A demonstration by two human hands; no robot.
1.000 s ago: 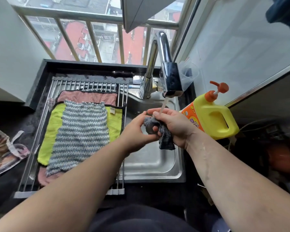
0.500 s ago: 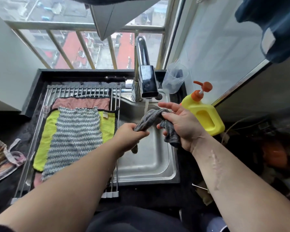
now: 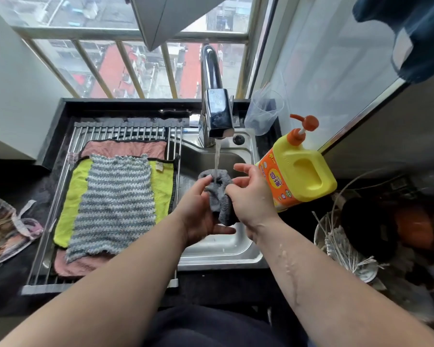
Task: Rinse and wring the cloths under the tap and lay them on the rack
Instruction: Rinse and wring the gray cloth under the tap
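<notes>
The left hand [image 3: 201,217] and right hand [image 3: 251,200] hold the grey cloth [image 3: 218,199] in curled fingers [image 3: 224,230] under the tap [image 3: 216,113]; wringing hard here could knock the detergent bottle [image 3: 303,176] just beside.

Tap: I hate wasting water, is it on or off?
On: a stream runs from the tap onto the grey cloth.

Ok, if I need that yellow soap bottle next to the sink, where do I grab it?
Best take the yellow bottle by its moulded handle, the loop on the side facing away from the sink. Come from above and the right with the right hand, once it lets go of the grey cloth. The body is wide and the pump thin, so neither suits a grip.
</notes>
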